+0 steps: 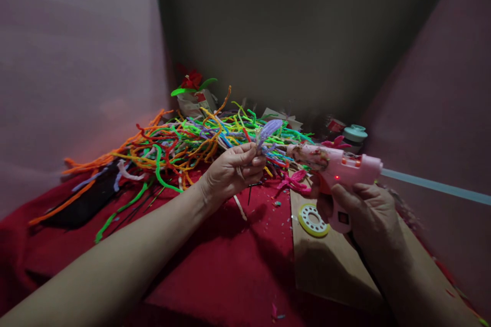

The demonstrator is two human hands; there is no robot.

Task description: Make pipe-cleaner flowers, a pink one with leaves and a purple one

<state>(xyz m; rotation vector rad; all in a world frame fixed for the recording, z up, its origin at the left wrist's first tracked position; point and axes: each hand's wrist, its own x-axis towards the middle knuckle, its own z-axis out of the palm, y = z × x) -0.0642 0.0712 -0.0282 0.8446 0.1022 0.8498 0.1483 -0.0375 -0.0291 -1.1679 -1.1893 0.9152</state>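
Note:
My left hand [236, 168] pinches a small purple fuzzy petal piece [269, 132] between thumb and fingers, in front of the pile of pipe cleaners. My right hand [360, 207] is wrapped round the handle of a pink glue gun [335, 163], whose red light is lit. The gun's nozzle points left, close beside the purple piece; whether they touch is unclear. A long translucent glue stick [433, 185] sticks out of the gun's back end.
Multicoloured pipe cleaners [192, 138] spread across the red cloth [230, 265]. A wooden board [326, 271] bears a yellow-rimmed white disc [313, 220]. Behind stand a red flower [191, 79] and a jar with a pale green lid [355, 133]. A dark case [82, 204] lies left.

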